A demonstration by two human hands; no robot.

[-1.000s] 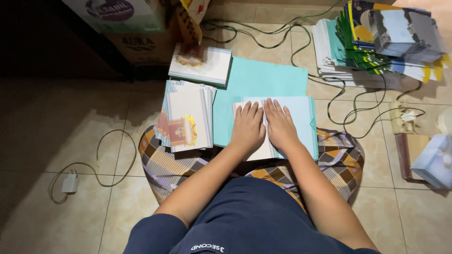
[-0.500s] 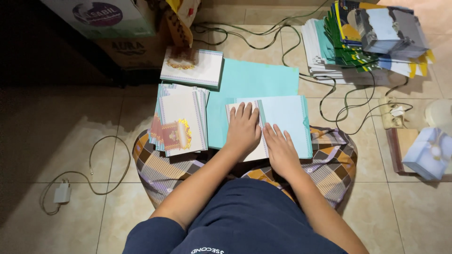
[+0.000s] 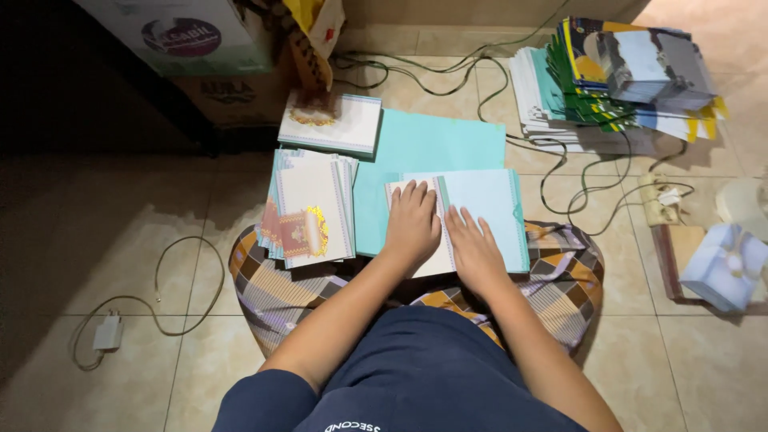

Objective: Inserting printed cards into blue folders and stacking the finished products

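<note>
Your left hand (image 3: 414, 226) lies flat, fingers spread and released, on the white half of the folded card (image 3: 458, 220); your right hand (image 3: 474, 250) presses flat beside it on the pale blue half, grasping nothing. The card rests on your lap over the checked cloth (image 3: 560, 264), its long axis running nine to three o'clock, fold line pointing toward twelve. A card stack (image 3: 308, 204) sits at nine o'clock.
</note>
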